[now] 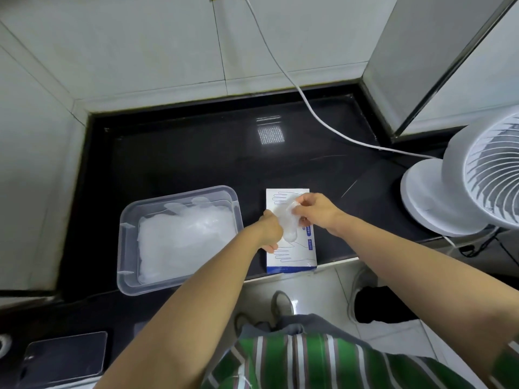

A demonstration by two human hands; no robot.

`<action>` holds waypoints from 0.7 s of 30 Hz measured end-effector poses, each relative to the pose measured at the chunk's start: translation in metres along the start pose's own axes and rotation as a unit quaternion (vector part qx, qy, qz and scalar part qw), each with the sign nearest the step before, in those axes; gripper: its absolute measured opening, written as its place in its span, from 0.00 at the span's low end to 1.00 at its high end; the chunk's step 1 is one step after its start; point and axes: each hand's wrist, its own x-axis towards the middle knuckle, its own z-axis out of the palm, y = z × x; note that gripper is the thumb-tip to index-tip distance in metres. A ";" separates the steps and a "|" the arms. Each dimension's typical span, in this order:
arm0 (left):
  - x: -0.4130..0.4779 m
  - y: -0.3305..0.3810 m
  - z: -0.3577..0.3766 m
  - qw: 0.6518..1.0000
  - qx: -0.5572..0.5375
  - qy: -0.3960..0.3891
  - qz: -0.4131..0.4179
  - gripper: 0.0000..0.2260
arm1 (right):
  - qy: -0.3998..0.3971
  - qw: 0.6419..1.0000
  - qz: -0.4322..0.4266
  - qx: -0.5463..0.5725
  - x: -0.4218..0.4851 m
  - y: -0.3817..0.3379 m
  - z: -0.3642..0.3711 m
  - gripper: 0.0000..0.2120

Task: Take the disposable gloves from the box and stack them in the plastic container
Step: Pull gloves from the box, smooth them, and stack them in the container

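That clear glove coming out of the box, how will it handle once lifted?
Probably floppy: the glove bunches and sags where the right hand pinches it. Likely very light, being thin see-through film. It may slide on the glossy pile in the container.

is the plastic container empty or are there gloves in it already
Not empty. The plastic container holds a pile of clear gloves spread over most of its floor, and it has no lid on.

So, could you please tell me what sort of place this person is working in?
Probably a home kitchen or utility corner: a glossy black countertop set against white tiled walls, a tiled floor below, and a small white fan standing on the counter's right end.
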 end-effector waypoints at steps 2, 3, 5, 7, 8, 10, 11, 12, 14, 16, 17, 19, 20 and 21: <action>-0.001 -0.003 0.002 1.000 0.014 -0.003 0.003 0.25 | 0.006 0.998 -0.010 -0.062 -0.001 0.002 0.003 0.01; 0.002 -0.004 0.001 1.000 0.024 0.007 0.020 0.25 | 0.013 0.997 -0.017 -0.067 -0.003 0.001 0.004 0.02; -0.002 -0.003 0.003 0.998 0.046 0.016 0.031 0.25 | 0.038 0.998 -0.030 -0.042 -0.004 -0.002 0.004 0.07; -0.002 -0.005 0.000 0.999 0.036 0.007 0.031 0.26 | 0.058 0.998 -0.035 -0.005 -0.003 -0.004 0.002 0.11; -0.001 -0.005 0.000 0.999 0.032 0.002 0.034 0.26 | 0.054 0.998 -0.037 0.002 -0.003 -0.004 0.000 0.12; -0.001 -0.007 -0.001 0.999 0.019 -0.002 0.043 0.25 | 0.020 0.999 -0.032 0.003 -0.002 -0.003 -0.002 0.11; 0.001 -0.008 0.000 0.999 0.018 -0.005 0.049 0.24 | 0.000 1.000 -0.029 -0.007 -0.002 -0.001 -0.003 0.09; 0.002 -0.008 0.000 0.998 0.026 -0.012 0.052 0.24 | -0.012 0.999 -0.025 -0.024 -0.001 0.001 -0.004 0.07; 0.004 -0.007 0.002 0.997 0.045 -0.017 0.064 0.25 | 0.002 0.999 -0.018 -0.040 0.000 0.003 -0.007 0.05; 0.009 -0.008 0.004 0.995 0.059 -0.024 0.073 0.26 | 0.031 0.999 -0.021 -0.013 -0.002 -0.001 -0.010 0.08; 0.009 -0.007 0.004 0.995 0.065 -0.027 0.076 0.26 | 0.045 0.999 -0.023 0.011 -0.003 -0.004 -0.012 0.10; 0.010 -0.006 0.005 0.994 0.073 -0.027 0.076 0.25 | 0.068 0.997 -0.023 0.043 -0.006 -0.010 -0.015 0.15; 0.012 -0.006 0.005 0.994 0.072 -0.027 0.078 0.24 | 0.061 0.997 -0.019 0.047 -0.007 -0.013 -0.018 0.16; 0.013 -0.008 0.004 0.994 0.068 -0.028 0.078 0.23 | 0.037 0.998 -0.010 0.040 -0.008 -0.015 -0.020 0.14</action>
